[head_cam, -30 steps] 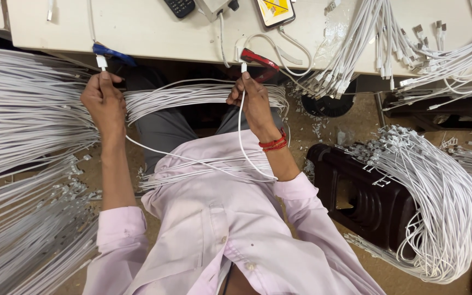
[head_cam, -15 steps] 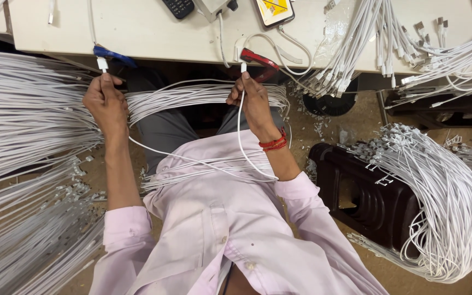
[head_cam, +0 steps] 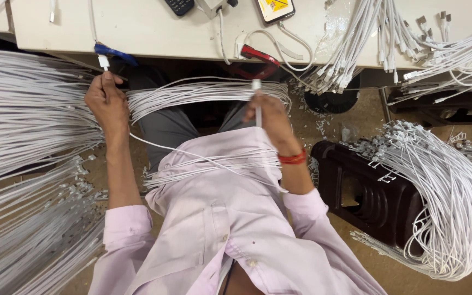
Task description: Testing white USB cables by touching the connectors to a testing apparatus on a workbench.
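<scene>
My left hand (head_cam: 106, 101) grips one end of a thin white cable (head_cam: 192, 155), its plug up at a blue clip (head_cam: 113, 53) on the table edge. My right hand (head_cam: 271, 117) holds the other end upright, its white plug (head_cam: 257, 86) just below a red clip (head_cam: 258, 56). The cable sags in a loop across my lap between both hands. A bundle of white cables (head_cam: 208, 92) lies over my knees, behind the hands. A red band sits on my right wrist.
A white table (head_cam: 154, 27) spans the top, with a phone (head_cam: 273, 10), a dark device and heaps of white cables (head_cam: 411, 43). Many cables hang at my left (head_cam: 23, 125). A dark stool (head_cam: 367, 191) at my right carries another heap (head_cam: 443, 202).
My right hand has drawn its cable end down, away from the red clip, and now holds it upright. My left hand stays at the blue clip.
</scene>
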